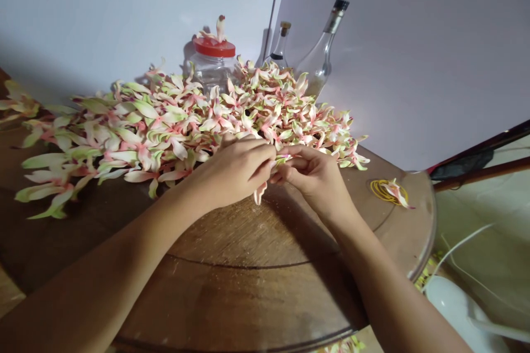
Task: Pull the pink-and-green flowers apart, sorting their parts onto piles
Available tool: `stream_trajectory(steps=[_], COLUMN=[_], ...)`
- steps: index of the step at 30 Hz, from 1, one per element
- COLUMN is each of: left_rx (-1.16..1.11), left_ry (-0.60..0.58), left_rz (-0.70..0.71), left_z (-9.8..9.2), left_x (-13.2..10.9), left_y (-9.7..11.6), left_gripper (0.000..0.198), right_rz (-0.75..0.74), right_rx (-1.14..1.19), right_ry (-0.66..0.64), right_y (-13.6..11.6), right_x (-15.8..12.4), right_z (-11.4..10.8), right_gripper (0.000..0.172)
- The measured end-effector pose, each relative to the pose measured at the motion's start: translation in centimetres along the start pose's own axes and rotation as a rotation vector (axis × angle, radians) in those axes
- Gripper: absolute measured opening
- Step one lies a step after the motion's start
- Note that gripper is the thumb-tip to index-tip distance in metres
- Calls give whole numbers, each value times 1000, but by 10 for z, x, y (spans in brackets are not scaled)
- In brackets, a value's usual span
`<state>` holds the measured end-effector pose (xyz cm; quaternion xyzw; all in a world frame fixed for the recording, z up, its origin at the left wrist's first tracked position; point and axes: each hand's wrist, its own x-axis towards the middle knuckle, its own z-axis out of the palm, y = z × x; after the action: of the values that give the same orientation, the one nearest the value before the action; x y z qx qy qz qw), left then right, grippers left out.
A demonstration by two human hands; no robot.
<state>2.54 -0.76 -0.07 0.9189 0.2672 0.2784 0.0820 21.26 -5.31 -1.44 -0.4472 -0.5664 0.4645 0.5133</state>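
Observation:
My left hand (pixel 242 168) and my right hand (pixel 312 176) meet fingertip to fingertip above the round wooden table (pixel 248 292). My left fingers are closed on a pale pink and white flower (pixel 259 194); one petal hangs below them. The thumb and fingers of my right hand are pinched at the same spot, where a bit of green and purple petal shows. My fingers hide most of this flower. Just behind my hands lies a wide heap of similar pink, white and green flowers (pixel 165 116).
Behind the heap stand a clear jar with a red lid (pixel 215 48), a small corked bottle (pixel 281 44) and a tall, tilted glass bottle (pixel 327 47). A coil of yellow bands (pixel 383 192) with a flower on it lies at right. Walls close off the back.

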Motion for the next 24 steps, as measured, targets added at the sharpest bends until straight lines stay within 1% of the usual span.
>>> stream_trajectory(steps=[3, 6, 10, 12, 14, 18, 21, 22, 24], left_rx=[266, 352, 288, 266, 258, 141, -1, -42, -113], left_ry=[23, 57, 161, 247, 358, 599, 759, 793, 819], left_rz=[79, 109, 113, 113, 103, 34, -57, -103, -201], left_z=[4, 7, 10, 9, 6, -1, -1, -1, 0], left_x=[-3, -4, -3, -2, -1, -1, -3, -3, -3], left_y=[6, 10, 10, 12, 14, 16, 13, 12, 9], left_gripper=[14, 13, 13, 16, 20, 23, 22, 22, 22], right_rz=[3, -6, -6, -16, -14, 26, 24, 18, 6], right_rx=[-37, -115, -189, -237, -233, 12, 116, 132, 148], right_ry=[29, 51, 56, 93, 149, 228, 268, 276, 288], right_y=[1, 1, -3, -5, -6, -2, 2, 3, 4], right_x=[0, -2, -4, -4, -2, 4, 6, 6, 6], right_z=[1, 3, 7, 7, 5, -2, -5, -4, -4], right_gripper=[22, 23, 25, 24, 24, 27, 30, 30, 30])
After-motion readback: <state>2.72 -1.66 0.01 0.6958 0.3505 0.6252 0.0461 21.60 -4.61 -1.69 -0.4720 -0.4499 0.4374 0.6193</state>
